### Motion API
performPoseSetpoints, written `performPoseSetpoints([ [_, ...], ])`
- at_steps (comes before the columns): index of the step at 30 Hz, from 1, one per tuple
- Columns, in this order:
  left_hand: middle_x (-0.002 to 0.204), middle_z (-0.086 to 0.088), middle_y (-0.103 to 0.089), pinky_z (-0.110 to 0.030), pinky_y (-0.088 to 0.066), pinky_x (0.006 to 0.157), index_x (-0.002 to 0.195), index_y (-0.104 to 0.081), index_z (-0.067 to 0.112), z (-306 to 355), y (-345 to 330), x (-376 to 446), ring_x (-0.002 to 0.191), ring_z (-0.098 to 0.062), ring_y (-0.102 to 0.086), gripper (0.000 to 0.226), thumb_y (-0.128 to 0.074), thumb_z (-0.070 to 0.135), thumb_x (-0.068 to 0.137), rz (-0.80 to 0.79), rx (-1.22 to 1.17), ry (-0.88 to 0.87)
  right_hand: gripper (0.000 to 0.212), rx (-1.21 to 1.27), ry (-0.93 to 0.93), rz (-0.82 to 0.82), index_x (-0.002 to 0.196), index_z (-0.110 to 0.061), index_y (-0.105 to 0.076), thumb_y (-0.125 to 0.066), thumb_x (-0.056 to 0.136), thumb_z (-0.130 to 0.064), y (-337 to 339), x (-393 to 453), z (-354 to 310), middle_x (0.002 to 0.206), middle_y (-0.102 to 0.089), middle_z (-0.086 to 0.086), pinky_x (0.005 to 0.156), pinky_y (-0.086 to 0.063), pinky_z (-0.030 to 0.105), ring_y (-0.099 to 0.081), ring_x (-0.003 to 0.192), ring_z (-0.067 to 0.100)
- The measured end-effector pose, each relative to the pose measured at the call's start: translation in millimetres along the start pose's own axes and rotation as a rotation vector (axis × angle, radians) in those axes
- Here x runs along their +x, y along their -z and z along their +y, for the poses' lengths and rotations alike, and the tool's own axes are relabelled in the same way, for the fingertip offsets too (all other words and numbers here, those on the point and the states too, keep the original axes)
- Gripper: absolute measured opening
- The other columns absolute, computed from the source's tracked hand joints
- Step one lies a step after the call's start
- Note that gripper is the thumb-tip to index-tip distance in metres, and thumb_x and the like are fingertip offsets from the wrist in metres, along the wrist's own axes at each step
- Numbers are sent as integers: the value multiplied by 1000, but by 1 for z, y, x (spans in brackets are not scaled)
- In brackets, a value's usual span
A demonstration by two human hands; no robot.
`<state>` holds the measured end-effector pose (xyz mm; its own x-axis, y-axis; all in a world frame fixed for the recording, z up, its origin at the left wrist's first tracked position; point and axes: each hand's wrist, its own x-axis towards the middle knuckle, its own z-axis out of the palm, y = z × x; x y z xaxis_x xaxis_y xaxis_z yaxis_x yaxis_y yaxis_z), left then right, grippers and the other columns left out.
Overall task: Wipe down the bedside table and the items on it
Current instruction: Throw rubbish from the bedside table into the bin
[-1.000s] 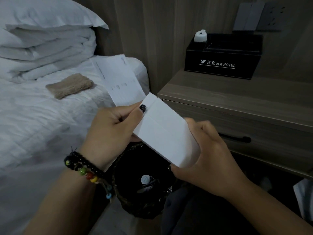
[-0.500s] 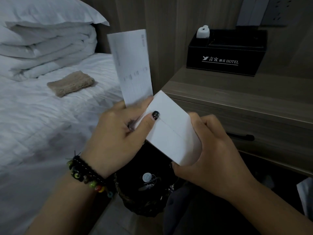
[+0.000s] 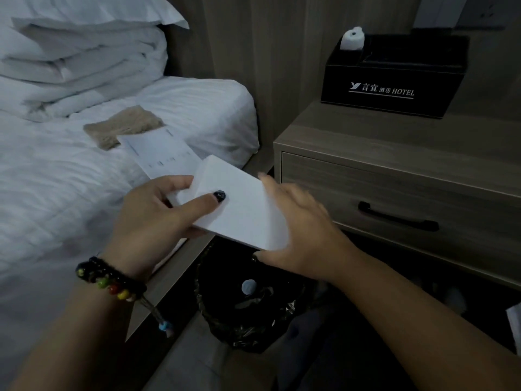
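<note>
2 hands are occupied with a white rectangular pad of paper (image 3: 239,204), held over the black-lined waste bin (image 3: 248,303) beside the grey wooden bedside table (image 3: 380,142). It is pinched by the left hand (image 3: 158,218), thumb on top, while the right hand (image 3: 304,230) lies against its edge with fingers spread, seemingly to steady it. A tan folded cloth (image 3: 124,127) lies unused on the white bed (image 3: 56,179), so wiping is judged not begun.

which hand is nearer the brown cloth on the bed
Left. The left hand grips the white notepad just below the brown cloth; the right hand is farther right, toward the drawer.
</note>
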<state>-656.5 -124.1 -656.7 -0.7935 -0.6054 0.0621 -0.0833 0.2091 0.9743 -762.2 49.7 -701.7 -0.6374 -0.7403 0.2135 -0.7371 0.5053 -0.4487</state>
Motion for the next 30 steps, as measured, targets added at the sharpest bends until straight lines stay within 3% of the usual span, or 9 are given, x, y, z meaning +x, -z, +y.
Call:
performPoseSetpoints([
  [2,82,8,-72,-27,-55,67,99,-68,29,-9,9,7,74,-12,-68,39,-84,36,63,75,392,-119,114,80,12,-51,151,-38,-4,-78,65,-48,-10,11,5,142,-26,-12,113,-26,38,-28,133,14],
  [3,88,13,-68,-25,-50,70,99,-65,37,-12,11,9,76,-9,-64,42,-84,40,62,44,605,-197,111,136,24,-49,151,-36,-8,-79,68,-46,-12,14,7,142,-27,-12,111,-30,36,-29,133,13],
  [5,105,16,-60,-21,-46,71,104,-57,50,-16,11,12,78,0,-57,51,-85,39,62,-123,815,-302,99,275,39,-21,151,-31,-20,-81,72,-33,-18,21,9,142,-32,-9,106,-36,28,-37,130,10],
  [8,112,18,-52,-8,-42,67,113,-59,44,-26,1,19,75,5,-53,59,-86,31,63,-294,832,-301,81,400,-8,-59,144,-25,-38,-79,74,-17,-30,29,13,136,-45,-6,100,-45,30,-49,121,11],
  [12,112,22,-58,-20,-49,83,110,-65,39,-37,-4,34,96,4,-56,54,-86,37,60,-318,729,-284,66,387,-97,-123,129,-23,-53,-82,70,-21,-42,33,28,120,-60,-6,91,-52,32,-57,107,9],
  [18,114,11,-60,-21,-44,86,111,-67,30,-86,-39,68,101,-6,-55,48,-83,38,67,-478,866,-199,67,282,-190,-253,136,-19,-48,-78,76,-14,-60,42,56,130,-55,2,90,-48,28,-55,113,16],
  [21,128,1,-58,-28,-44,94,127,-58,28,-142,-61,88,114,-19,-55,62,-79,44,71,-520,1008,-87,76,248,-283,-293,145,-16,-37,-75,79,-14,-68,41,70,138,-47,6,93,-44,26,-52,119,20],
  [26,130,-10,-53,-36,-45,98,138,-48,27,-228,-83,84,117,-28,-55,69,-75,42,75,-580,1072,49,61,326,-349,-305,140,-20,-43,-69,85,-18,-79,28,82,128,-52,0,90,-52,34,-61,101,17],
  [30,131,-10,-50,-38,-46,96,141,-42,25,-266,-91,76,116,-29,-55,72,-70,44,78,-601,1083,118,51,391,-399,-281,131,-24,-51,-69,84,-19,-78,22,95,119,-54,-5,79,-51,26,-60,95,13],
])
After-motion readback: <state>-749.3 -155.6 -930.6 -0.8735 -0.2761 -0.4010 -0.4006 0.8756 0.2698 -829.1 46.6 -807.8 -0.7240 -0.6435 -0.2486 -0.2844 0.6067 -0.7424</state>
